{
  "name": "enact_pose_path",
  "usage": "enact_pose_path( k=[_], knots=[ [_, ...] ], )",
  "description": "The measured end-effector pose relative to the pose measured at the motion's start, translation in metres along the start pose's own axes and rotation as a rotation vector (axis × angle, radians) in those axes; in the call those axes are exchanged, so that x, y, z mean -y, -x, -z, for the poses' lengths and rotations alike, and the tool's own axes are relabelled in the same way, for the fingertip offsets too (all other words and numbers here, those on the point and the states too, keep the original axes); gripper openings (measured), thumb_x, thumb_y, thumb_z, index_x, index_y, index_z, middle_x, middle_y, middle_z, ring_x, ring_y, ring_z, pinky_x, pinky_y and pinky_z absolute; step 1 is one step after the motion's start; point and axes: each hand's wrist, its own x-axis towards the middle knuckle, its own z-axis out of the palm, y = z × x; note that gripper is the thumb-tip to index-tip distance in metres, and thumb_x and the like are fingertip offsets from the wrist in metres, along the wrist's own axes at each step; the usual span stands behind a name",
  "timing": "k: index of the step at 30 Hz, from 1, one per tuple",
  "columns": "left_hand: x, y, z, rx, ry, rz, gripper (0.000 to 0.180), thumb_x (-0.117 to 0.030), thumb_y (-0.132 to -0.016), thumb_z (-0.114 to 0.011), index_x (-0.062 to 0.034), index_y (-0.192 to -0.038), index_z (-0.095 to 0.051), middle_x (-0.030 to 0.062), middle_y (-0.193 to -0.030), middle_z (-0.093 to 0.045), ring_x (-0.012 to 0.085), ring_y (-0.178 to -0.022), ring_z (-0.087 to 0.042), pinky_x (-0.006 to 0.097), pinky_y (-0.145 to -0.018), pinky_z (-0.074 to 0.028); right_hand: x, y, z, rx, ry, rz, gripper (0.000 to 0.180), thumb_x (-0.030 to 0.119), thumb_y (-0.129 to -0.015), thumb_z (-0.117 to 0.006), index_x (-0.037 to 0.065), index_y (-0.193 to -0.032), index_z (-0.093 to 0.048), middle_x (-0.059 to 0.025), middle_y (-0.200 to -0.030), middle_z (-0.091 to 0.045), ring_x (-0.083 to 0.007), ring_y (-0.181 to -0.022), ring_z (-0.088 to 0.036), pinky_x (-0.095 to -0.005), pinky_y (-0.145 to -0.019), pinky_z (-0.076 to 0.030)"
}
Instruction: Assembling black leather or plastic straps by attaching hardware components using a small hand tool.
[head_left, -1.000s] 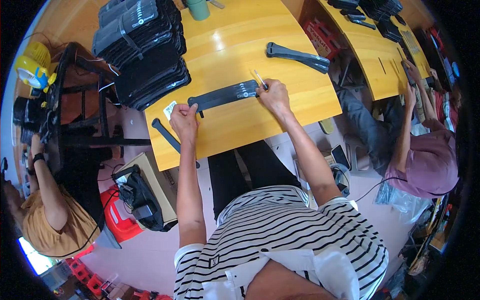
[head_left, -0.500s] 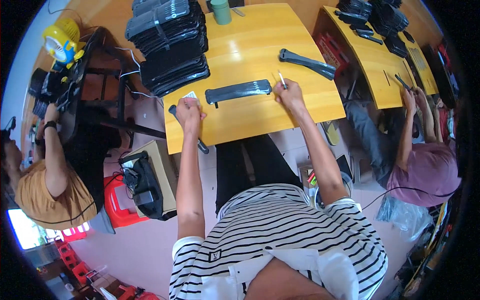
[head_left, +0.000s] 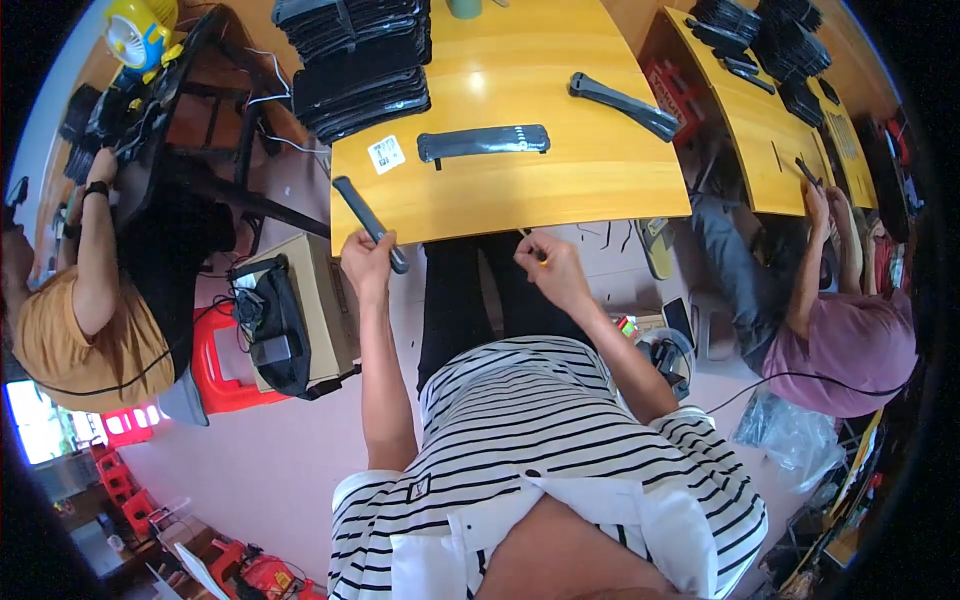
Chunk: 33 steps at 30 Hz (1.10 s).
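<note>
My left hand (head_left: 368, 262) is at the table's near left edge, fingers closed at the near end of a narrow black strip (head_left: 358, 206) that juts over the edge. My right hand (head_left: 556, 268) hovers just off the near edge, closed around a slim pen-like tool (head_left: 543, 262); only its thin tip and a yellow bit show. A flat black pouch-like sleeve (head_left: 482, 143) with pale marks lies across the middle of the table. Left of it rests a white square label (head_left: 386, 154). Another long black strip piece (head_left: 622, 105) lies at an angle to the right.
Bundled black sleeves (head_left: 362, 95) are stacked high at the table's far left, beside a green canister (head_left: 465, 8). A cardboard box (head_left: 325, 300) and red stool (head_left: 215, 360) stand at my left. Co-workers sit at both sides; the right one works at another yellow table (head_left: 745, 150).
My left hand has left the white label and come back to the near end of the strip. My right hand has drawn back from the sleeve's right end to beyond the near edge.
</note>
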Motion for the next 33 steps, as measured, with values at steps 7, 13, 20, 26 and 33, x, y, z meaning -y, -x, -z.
enact_pose_path(
  k=[7, 13, 20, 26, 33],
  knots=[
    [-0.041, 0.075, -0.009, 0.356, 0.945, 0.216, 0.018, -0.005, -0.077, -0.064, -0.0073, -0.091, -0.052, -0.0019, -0.069, -0.055, 0.0045, -0.051, -0.05, 0.016, -0.04, -0.038, 0.043, 0.005, -0.045, 0.177, -0.513, 0.102, 0.016, 0.008, -0.081, -0.059, 0.003, -0.092, -0.049, -0.0024, -0.079, -0.052, -0.0073, -0.072, -0.053, -0.0199, -0.058, -0.043],
    [-0.06, 0.101, -0.011, 0.505, 1.01, 0.212, 0.019, -0.01, -0.083, -0.06, -0.0045, -0.1, -0.053, -0.0003, -0.075, -0.057, 0.0042, -0.061, -0.053, 0.016, -0.051, -0.042, 0.062, 0.011, -0.027, 0.252, -0.827, -0.261, 0.014, 0.005, -0.079, -0.061, 0.006, -0.088, -0.05, 0.0008, -0.068, -0.047, -0.0037, -0.042, -0.039, -0.0179, -0.036, -0.029],
    [-0.072, 0.089, -0.007, 0.576, 1.077, 0.138, 0.018, -0.015, -0.09, -0.05, -0.0001, -0.099, -0.055, 0.0115, -0.091, -0.064, 0.0162, -0.081, -0.063, 0.026, -0.07, -0.052, 0.082, 0.004, 0.007, 0.189, -0.567, -0.046, 0.03, 0.028, -0.093, -0.035, 0.004, -0.098, -0.053, 0.0024, -0.059, -0.042, -0.0028, -0.04, -0.034, -0.0179, -0.034, -0.023],
    [-0.077, 0.083, 0.009, 0.508, 1.135, 0.086, 0.019, -0.016, -0.09, -0.05, -0.001, -0.1, -0.054, 0.0137, -0.09, -0.064, 0.0193, -0.08, -0.065, 0.028, -0.068, -0.055, 0.089, 0.015, 0.014, 0.259, -0.237, 0.064, 0.027, 0.013, -0.089, -0.044, 0.008, -0.115, -0.052, -0.0074, -0.061, -0.05, -0.0145, -0.051, -0.049, -0.027, -0.049, -0.038],
    [-0.084, 0.088, 0.01, 0.408, 1.092, 0.085, 0.017, -0.015, -0.089, -0.051, -0.0023, -0.101, -0.053, 0.013, -0.09, -0.063, 0.0163, -0.079, -0.064, 0.026, -0.065, -0.055, 0.095, 0.017, 0.002, 0.207, -0.002, 0.228, 0.039, 0.005, -0.086, -0.048, 0.014, -0.124, -0.049, -0.0113, -0.06, -0.042, -0.014, -0.049, -0.041, -0.0253, -0.049, -0.036]
  ],
)
